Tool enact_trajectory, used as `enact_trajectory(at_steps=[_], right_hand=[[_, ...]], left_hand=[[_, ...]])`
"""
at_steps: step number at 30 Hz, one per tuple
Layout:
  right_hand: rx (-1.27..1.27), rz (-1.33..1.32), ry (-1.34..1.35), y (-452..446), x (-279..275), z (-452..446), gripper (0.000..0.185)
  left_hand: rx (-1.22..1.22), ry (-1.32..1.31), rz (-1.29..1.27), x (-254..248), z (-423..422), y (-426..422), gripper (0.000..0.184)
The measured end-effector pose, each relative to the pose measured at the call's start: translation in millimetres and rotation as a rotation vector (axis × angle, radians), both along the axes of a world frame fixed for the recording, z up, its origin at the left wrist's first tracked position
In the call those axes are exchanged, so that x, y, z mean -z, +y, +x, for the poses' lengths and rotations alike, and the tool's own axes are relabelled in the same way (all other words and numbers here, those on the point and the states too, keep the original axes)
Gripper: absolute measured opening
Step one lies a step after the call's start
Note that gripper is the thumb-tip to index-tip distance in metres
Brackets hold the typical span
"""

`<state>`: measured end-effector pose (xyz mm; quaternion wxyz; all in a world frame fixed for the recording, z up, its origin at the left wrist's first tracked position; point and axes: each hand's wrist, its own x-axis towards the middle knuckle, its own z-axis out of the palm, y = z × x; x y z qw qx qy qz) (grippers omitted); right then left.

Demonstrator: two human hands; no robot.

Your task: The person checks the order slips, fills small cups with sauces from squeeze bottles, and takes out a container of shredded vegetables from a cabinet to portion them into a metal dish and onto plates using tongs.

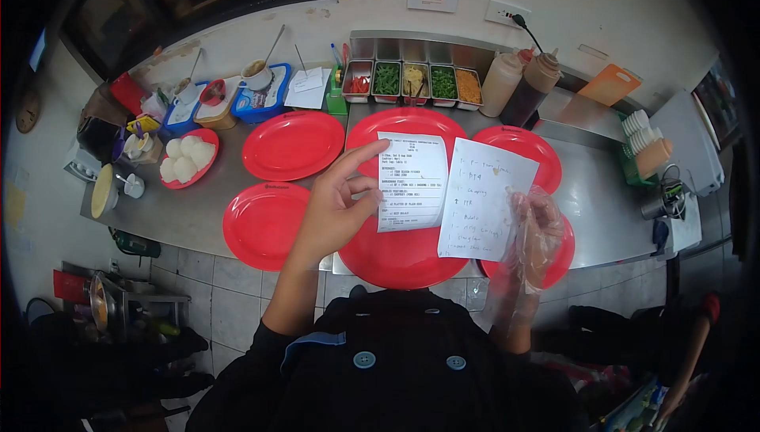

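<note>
My left hand (336, 198), bare, pinches the left edge of a printed receipt (412, 182). The receipt faces me, above the red oval plates. Beside it, my right hand (538, 230), in a clear plastic glove, grips a white slip with a handwritten list (487, 198) by its right edge. The two papers are side by side and come very close at their inner edges. Beneath them lie a large red plate (388, 262) and another red plate (427, 119), both partly covered by the papers.
More red plates (293, 143) line the steel counter (606, 210). Metal tubs of chopped toppings (414, 79) and squeeze bottles (500, 83) stand at the back. White rice mounds (188, 156) sit on a red plate at left. Another person's arm (687, 357) shows at lower right.
</note>
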<state>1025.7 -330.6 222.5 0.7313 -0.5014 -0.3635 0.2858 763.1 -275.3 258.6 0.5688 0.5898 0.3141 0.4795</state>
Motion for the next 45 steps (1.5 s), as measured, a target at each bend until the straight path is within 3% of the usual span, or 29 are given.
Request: enact_trajectory(at_steps=[37,45], right_hand=[[0.013,0.027,0.065,10,7,4,0.001],[0.017,-0.032,0.039,8,8,2,0.008]], left_hand=[[-0.036,-0.009,-0.146,11,1,17,0.058],[-0.043,-0.017,-0.176,10,4,15,0.058]])
